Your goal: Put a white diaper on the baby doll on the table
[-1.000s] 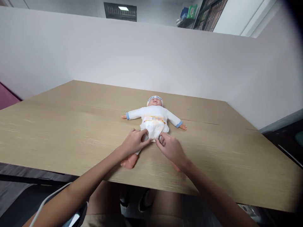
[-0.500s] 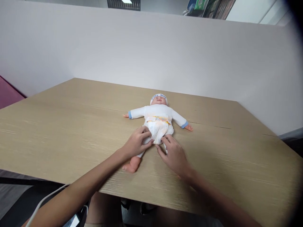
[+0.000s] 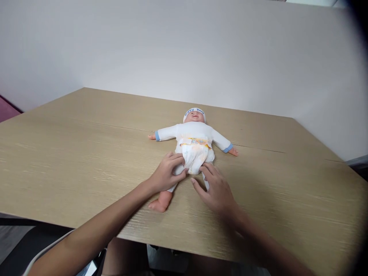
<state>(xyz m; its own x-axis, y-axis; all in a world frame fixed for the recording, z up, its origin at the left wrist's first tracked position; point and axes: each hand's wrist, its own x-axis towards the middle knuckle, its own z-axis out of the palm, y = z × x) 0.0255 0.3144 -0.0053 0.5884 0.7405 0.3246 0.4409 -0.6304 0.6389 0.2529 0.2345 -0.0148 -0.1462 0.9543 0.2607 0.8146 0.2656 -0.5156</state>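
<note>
Head view showed me one doll point(image 3: 194, 132) lying face-up on one bench point(image 3: 86, 153), arms spread out to both sides, its head pointing away from me. I counted one white headband with blue lettering, one white long-sleeved top with two blue cuffs, and one diaper point(image 3: 195, 155), soft and crinkled, white with a yellow printed band across the waist. One bare foot point(image 3: 159, 203), smooth plastic, stuck out toward me past my left wrist; the other foot was hidden under my right hand.

My left hand point(image 3: 166, 174) had its grip pinched narrow on the diaper's lower left edge, fingers curled onto the fabric. My right hand point(image 3: 217, 189) lay flatter, fingers loosely spread and their tips touching the diaper's lower right edge; I could not tell whether it actually held any fabric.

Pale wood grain covered the bench, with one thin seam line running across it behind the doll. One plain white partition point(image 3: 201, 50) stood along its far edges.
</note>
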